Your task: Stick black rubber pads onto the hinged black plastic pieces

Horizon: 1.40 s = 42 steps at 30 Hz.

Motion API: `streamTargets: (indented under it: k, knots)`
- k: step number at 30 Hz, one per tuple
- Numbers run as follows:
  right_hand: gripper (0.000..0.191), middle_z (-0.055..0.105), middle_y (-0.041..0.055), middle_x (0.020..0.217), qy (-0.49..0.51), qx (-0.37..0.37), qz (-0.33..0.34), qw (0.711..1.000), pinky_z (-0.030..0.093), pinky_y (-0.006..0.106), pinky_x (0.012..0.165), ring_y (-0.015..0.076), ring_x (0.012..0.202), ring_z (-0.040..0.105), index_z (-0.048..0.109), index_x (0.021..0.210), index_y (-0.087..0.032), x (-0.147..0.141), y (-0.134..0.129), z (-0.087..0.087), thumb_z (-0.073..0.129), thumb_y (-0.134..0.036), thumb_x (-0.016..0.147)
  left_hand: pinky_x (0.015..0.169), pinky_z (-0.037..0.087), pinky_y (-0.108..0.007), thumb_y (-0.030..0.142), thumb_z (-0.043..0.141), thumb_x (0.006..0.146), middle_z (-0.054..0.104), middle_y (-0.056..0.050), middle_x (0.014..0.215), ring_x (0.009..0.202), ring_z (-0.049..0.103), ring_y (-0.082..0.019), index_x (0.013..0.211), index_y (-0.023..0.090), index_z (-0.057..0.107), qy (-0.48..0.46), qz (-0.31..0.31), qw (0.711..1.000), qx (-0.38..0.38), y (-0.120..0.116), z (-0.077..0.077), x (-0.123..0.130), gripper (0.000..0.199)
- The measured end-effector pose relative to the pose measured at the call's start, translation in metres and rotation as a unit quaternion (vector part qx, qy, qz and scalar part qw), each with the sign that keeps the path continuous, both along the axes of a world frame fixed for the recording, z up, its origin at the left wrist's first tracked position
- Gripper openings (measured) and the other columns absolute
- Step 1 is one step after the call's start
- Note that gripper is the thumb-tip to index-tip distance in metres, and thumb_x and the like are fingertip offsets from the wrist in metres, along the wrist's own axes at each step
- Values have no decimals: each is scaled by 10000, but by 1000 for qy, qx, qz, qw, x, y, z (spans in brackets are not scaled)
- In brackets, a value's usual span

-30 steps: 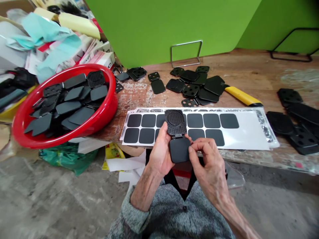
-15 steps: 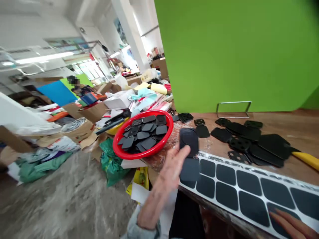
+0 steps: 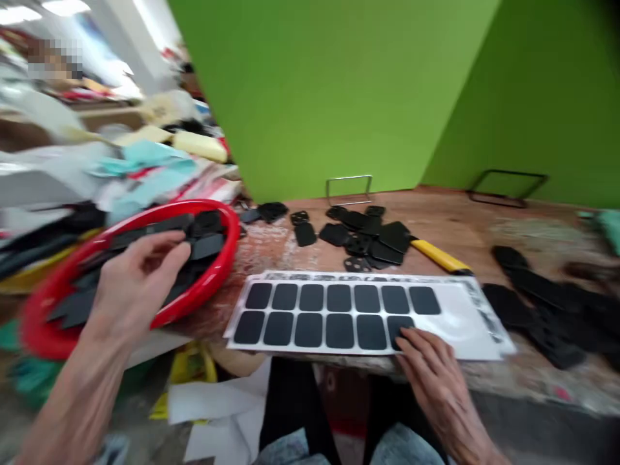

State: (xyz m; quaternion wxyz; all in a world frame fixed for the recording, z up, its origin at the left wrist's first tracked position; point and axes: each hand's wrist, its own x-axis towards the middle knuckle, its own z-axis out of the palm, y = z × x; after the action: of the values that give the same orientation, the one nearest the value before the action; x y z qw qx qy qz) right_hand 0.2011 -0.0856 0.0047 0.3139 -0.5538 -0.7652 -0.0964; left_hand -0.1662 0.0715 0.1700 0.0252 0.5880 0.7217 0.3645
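Note:
My left hand [image 3: 133,284] hangs over the red basin [image 3: 232,248], fingers loosely curled and slightly blurred. No piece shows between its thumb and fingertips. Flat black pieces [image 3: 207,246] fill the basin, some hidden behind the hand. On the table before me lies a white sheet [image 3: 455,326] with two rows of black rounded stickers [image 3: 340,330]. Another printed sheet shows under its edges. My right hand [image 3: 433,371] lies stretched across the sheet's front edge, fingertips on the last sticker of the lower row and partly covering it.
Loose black pieces [image 3: 358,223] and a yellow-handled tool [image 3: 440,256] lie behind the sheet. More black parts [image 3: 547,303] are on the right. Green panels [image 3: 329,97] stand at the back, with a wire stand [image 3: 349,189] before them. Heaped materials [image 3: 155,168] are on the left.
My left hand has gone left from the sheet to the basin, and the two black pieces it held no longer show in it. My view has turned right. My right hand stays on the sheet.

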Motion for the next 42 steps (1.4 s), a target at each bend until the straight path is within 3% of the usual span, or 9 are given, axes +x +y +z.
streamTargets:
  k: [3,5,8,11,18,24,31,35,42]
  knots:
    - [169,613,135,1103,11,-33,-16,999,462,477,845,289,1043,532,551,1091,-156,-8,6,12,484,-134,937,712,511,-284,432,584,834,689,17,867,776,632,-160,1029,261,664,-147,-257,943,-152,-41,-39,71,271]
    - [182,576,130,1150,55,-75,-26,995,453,474,881,277,1067,510,541,1117,-167,-5,8,16,485,-155,944,793,500,-294,341,527,889,669,-11,952,871,624,-161,957,235,674,-124,-381,907,-127,-63,-68,128,193]
    - [245,537,116,1183,107,-118,-52,986,450,444,919,251,1079,494,521,1178,-185,15,19,21,439,-147,950,950,451,-392,254,482,910,628,-82,1102,1049,572,-212,1064,186,644,-36,-444,894,-53,-69,-104,202,233]
    - [281,553,107,1110,89,-136,-72,984,456,445,898,255,1032,502,549,1155,-187,44,47,26,423,-111,916,1048,351,-519,288,516,893,531,-144,1306,1262,427,-310,1236,148,562,77,-457,885,-41,-55,-124,237,374]
    - [253,557,75,959,48,-210,-17,976,463,402,844,233,907,527,595,1084,-196,74,91,37,495,-108,869,1090,271,-560,419,508,894,483,-129,1380,1333,344,-322,1312,198,510,169,-512,839,-77,-32,-132,229,473]
    - [242,556,76,949,32,-259,29,965,431,383,824,234,924,518,578,1010,-174,76,101,47,474,-56,826,1082,270,-565,431,518,890,465,-128,1395,1343,322,-317,1324,215,499,177,-513,836,-78,-31,-135,229,485]
    - [216,546,-13,796,49,-313,106,943,418,237,640,133,710,510,513,853,-180,92,131,47,518,-26,702,1084,272,-567,445,535,879,447,-120,1413,1350,306,-320,1337,222,486,163,-521,831,-102,-27,-137,228,512]
    - [182,535,-14,792,39,-298,106,948,405,263,691,144,746,501,494,792,-186,90,126,51,541,-30,712,1088,270,-564,451,538,875,443,-109,1415,1352,303,-310,1337,238,482,153,-527,831,-96,-26,-137,227,512]
    - [164,565,58,903,7,-207,52,977,337,446,867,240,905,480,544,861,-201,71,92,53,418,-108,907,1080,288,-560,463,529,876,453,-117,1405,1342,326,-318,1325,232,489,153,-530,829,-92,-25,-134,227,507]
